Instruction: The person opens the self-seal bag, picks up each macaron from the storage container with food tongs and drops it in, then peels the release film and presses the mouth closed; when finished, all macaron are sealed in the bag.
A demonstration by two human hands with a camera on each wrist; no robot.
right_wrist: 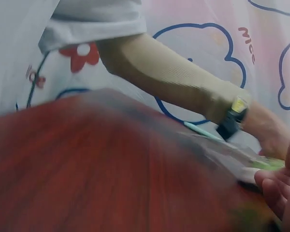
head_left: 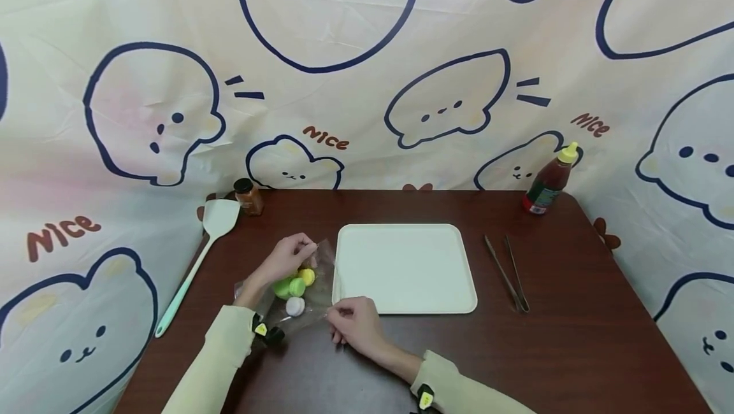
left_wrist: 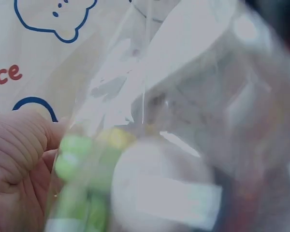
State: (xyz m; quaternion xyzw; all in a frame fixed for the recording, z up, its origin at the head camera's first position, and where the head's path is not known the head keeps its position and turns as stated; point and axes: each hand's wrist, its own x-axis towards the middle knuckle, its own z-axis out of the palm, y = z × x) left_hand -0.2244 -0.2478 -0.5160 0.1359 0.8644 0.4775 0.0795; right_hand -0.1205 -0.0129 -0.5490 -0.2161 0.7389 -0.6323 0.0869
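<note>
A clear plastic bag [head_left: 315, 318] with green, yellow and white round pieces that look like macarons [head_left: 295, 306] is held over the table, left of the white tray [head_left: 406, 267]. My left hand [head_left: 287, 258] pinches its far edge near the opening side by the tray. With thumb and fingers, my right hand [head_left: 357, 321] pinches the near corner, close to the tray's lower left corner. In the left wrist view the bag's film covers most of the picture, blurring the green pieces [left_wrist: 75, 157] and a white one [left_wrist: 159, 181].
Metal tongs [head_left: 510, 277] lie right of the tray. At the back right stands a sauce bottle [head_left: 547, 181] with a yellow cap. A pale spatula [head_left: 197, 261] lies along the table's left edge, beside a small spice jar [head_left: 248, 196]. A patterned cloth [head_left: 355, 114] hangs behind.
</note>
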